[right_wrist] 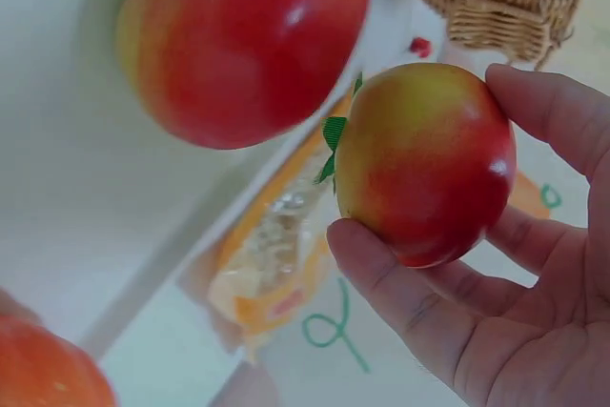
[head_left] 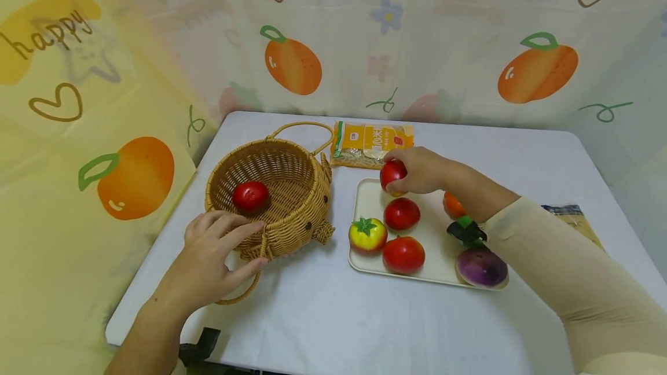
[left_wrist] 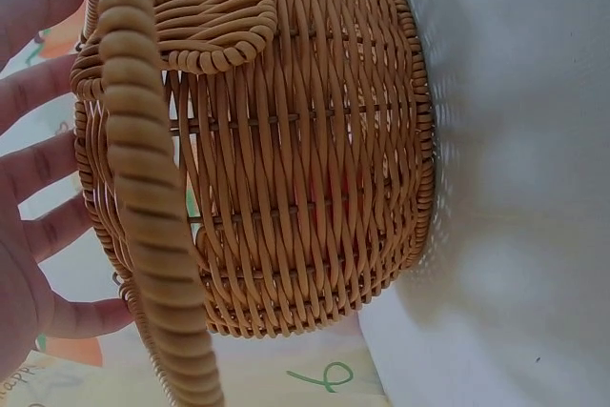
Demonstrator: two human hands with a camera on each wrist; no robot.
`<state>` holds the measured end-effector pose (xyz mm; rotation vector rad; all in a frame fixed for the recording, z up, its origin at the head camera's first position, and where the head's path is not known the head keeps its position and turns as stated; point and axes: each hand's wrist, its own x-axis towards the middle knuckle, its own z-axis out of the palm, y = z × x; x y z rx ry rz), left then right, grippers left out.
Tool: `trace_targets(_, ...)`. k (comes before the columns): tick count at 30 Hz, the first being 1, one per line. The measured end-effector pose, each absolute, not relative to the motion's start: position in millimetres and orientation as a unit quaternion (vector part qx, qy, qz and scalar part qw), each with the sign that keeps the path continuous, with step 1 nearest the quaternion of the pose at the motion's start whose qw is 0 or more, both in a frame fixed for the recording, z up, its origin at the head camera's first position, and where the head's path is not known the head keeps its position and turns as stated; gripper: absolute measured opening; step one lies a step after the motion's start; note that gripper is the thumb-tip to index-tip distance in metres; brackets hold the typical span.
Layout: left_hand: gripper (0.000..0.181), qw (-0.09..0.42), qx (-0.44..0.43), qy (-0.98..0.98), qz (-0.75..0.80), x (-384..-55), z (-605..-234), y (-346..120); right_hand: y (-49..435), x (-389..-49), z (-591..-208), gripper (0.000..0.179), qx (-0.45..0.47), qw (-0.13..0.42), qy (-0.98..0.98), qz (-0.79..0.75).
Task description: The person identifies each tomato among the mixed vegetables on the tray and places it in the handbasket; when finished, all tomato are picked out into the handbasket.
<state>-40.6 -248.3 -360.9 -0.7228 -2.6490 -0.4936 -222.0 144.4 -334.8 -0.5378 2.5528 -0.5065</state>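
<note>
Single-handedly gripping 1 tomato [head_left: 389,175] at the tray's [head_left: 435,242] 11 o'clock

Head view: pinching the tomato between thumb and fingers of the right hand [head_left: 424,172], near a yellow packet [head_left: 372,140] toward 11 o'clock. On the tray, note 1 yellow-topped fruit [head_left: 366,239] at 9 o'clock, 2 red tomatoes [head_left: 402,214] beside it and 1 purple vegetable [head_left: 482,268] at 5 o'clock. Beyond the tray's 9 o'clock, find a wicker basket [head_left: 289,233] with 1 red fruit [head_left: 250,197] inside; at the basket's 7 o'clock, resting fingers of the left hand [head_left: 213,256] on the rim.

Left wrist view: spreading fingers wide at the rim, beside the thick handle [left_wrist: 143,159].

Right wrist view: holding the tomato by thumb and fingertips, leaves [right_wrist: 331,135] at 9 o'clock; at 8 o'clock, well apart, see 1 orange fruit [right_wrist: 43,369].
</note>
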Motion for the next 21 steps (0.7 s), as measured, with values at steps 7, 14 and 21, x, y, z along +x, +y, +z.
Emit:
trace_targets(7, 0.047, 0.194, -0.276, -0.924, -0.181, -43.5, -360.9, -248.5, 131.9, -219.0, -313.8, 0.067, -0.219, 0.214, 0.934, -0.181)
trace_targets(14, 0.048, 0.191, -0.276, -0.925, -0.178, -45.1, -360.9, -246.5, 112.8, -218.6, -293.1, 0.068, -0.255, 0.19, 0.931, -0.18)
trace_targets(21, 0.049, 0.19, -0.268, -0.928, -0.173, -41.7, -361.4, -247.6, 79.7, -219.0, -274.8, 0.067, -0.288, 0.176, 0.921, -0.195)
